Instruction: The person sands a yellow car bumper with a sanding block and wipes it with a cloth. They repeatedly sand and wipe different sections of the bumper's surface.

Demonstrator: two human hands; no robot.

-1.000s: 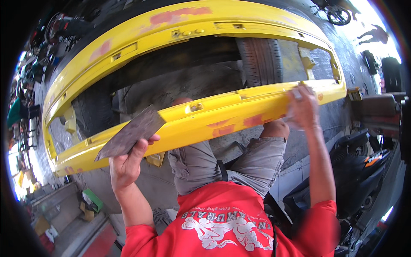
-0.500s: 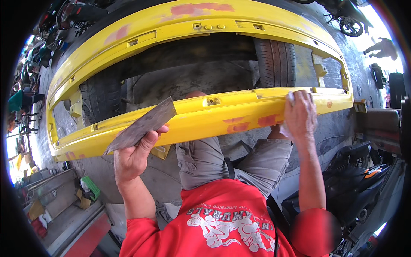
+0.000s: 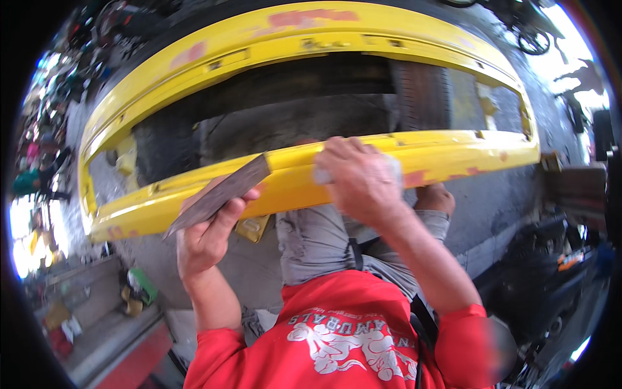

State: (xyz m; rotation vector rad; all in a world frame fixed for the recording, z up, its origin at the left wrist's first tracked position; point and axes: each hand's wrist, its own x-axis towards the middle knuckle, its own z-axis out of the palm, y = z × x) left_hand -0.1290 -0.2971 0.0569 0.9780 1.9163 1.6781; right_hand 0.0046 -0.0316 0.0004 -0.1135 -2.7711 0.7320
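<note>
A long yellow car bumper (image 3: 288,178) lies before me, its near rail crossing in front of my legs. My left hand (image 3: 206,246) is closed on a stiff grey sheet that looks like sandpaper (image 3: 223,194), held up over the rail's left part. With fingers bent down, my right hand (image 3: 359,175) presses a whitish cloth (image 3: 394,170) against the middle of the near rail. Most of the cloth is hidden under the palm. Reddish patches (image 3: 413,179) show through the yellow paint just right of it.
Two tyres, one dark (image 3: 162,152) and one brownish (image 3: 424,97), stand inside the bumper's frame. A black motorcycle (image 3: 544,272) is at my right. To the left are a low bench (image 3: 126,334) and a green object (image 3: 142,285). Another motorcycle (image 3: 528,32) stands far right.
My right hand has swept left along the near rail with the cloth, from the right part to the middle. The left hand keeps the sheet in nearly the same place. The view has shifted slightly.
</note>
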